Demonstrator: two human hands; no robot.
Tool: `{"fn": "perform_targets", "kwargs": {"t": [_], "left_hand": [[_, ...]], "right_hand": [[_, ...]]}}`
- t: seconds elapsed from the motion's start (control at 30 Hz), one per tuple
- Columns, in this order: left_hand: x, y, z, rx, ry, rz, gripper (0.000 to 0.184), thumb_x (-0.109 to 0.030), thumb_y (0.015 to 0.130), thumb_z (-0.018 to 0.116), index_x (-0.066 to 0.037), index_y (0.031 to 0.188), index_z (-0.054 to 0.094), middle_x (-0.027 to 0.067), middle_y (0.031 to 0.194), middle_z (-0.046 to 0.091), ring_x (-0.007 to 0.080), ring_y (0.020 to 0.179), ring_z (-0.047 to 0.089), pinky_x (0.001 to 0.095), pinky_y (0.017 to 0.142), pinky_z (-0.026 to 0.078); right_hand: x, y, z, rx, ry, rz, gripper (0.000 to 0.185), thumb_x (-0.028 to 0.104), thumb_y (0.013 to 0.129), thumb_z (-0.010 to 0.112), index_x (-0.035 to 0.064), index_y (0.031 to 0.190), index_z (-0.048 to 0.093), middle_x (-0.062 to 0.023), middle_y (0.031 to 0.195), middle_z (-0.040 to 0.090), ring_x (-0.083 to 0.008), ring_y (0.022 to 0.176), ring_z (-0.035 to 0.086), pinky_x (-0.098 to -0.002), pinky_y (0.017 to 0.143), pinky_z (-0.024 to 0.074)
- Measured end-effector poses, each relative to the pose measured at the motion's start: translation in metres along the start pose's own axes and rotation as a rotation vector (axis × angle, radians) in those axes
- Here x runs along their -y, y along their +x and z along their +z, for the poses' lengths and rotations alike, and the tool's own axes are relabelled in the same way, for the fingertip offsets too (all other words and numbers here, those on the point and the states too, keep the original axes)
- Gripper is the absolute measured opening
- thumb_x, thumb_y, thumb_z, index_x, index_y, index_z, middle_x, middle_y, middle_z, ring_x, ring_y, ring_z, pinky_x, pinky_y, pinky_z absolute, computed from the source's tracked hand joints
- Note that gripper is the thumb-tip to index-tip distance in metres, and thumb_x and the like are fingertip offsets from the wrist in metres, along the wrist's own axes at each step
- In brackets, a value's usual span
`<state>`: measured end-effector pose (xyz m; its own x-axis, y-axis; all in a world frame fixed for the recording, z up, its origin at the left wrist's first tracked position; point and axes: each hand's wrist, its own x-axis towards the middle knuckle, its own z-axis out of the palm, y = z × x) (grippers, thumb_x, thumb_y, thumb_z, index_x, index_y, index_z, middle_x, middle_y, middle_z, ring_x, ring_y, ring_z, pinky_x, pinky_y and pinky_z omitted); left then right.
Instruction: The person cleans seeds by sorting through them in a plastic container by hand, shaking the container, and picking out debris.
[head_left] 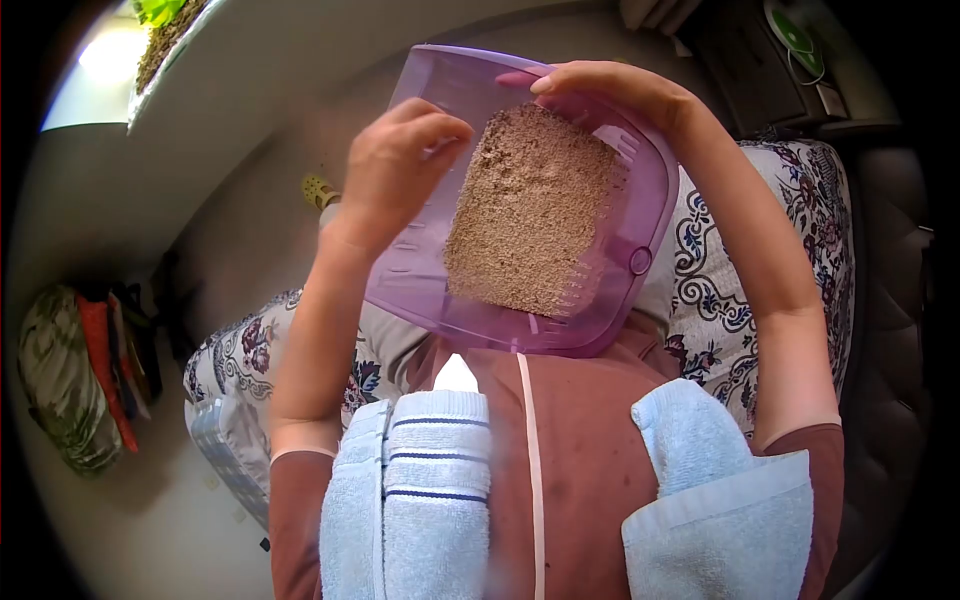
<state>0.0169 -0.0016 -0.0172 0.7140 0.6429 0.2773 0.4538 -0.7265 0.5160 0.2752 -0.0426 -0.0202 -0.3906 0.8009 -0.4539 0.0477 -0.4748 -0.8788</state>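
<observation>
A translucent purple plastic tray (425, 290) rests on the lap, tilted, with a heap of beige-brown granules (535, 210) in its middle. My right hand (615, 85) grips the tray's far edge, thumb and fingers round the rim. Over the left part of the tray, beside the granules, my left hand (405, 165) has its fingers bent together in a pinch. Whatever those fingertips hold, if anything, is too small to make out. Slots show along the tray's right side, near a small round ring (640, 261).
A patterned bed cover (780, 230) lies under and beside the legs. Light blue towels (720, 500) hang over the chest. Clothes (70, 380) hang at the left, a plant (160, 12) stands top left, and a dark cabinet (745, 85) is top right.
</observation>
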Motion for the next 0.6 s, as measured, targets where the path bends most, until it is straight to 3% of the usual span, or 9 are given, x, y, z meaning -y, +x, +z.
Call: {"fn": "perform_targets", "kwargs": {"t": [0.17,0.27,0.6], "left_hand": [[0.002,0.002,0.021,0.06,0.058,0.007,0.009,-0.018,0.078,0.073,-0.014,0.086,0.073,0.0012,0.086,0.064,0.0215,0.077,0.064,0.0332,0.07,0.052],[0.001,0.003,0.02,0.062,0.099,0.086,0.012,-0.017,0.079,0.074,-0.013,0.09,0.073,0.0001,0.086,0.064,0.0167,0.071,0.064,0.0299,0.067,0.051],[-0.003,0.008,0.023,0.077,0.186,0.149,0.009,-0.018,0.081,0.071,-0.014,0.089,0.072,0.0002,0.087,0.064,0.0188,0.074,0.065,0.0316,0.067,0.051]], "right_hand": [[0.001,-0.002,-0.003,-0.042,-0.042,-0.026,0.061,0.043,0.084,0.061,0.0106,0.135,0.053,-0.0031,0.109,0.059,-0.0089,0.098,0.054,-0.0242,0.083,0.0438],[0.0,-0.004,0.001,-0.062,0.032,-0.049,0.058,0.04,0.082,0.068,0.0074,0.129,0.059,-0.0037,0.111,0.062,-0.0069,0.09,0.056,-0.0206,0.078,0.0465],[0.002,-0.006,0.001,-0.032,0.097,-0.009,0.057,0.038,0.081,0.069,0.0076,0.129,0.059,-0.002,0.108,0.062,-0.0037,0.087,0.054,-0.0189,0.077,0.0464]]}}
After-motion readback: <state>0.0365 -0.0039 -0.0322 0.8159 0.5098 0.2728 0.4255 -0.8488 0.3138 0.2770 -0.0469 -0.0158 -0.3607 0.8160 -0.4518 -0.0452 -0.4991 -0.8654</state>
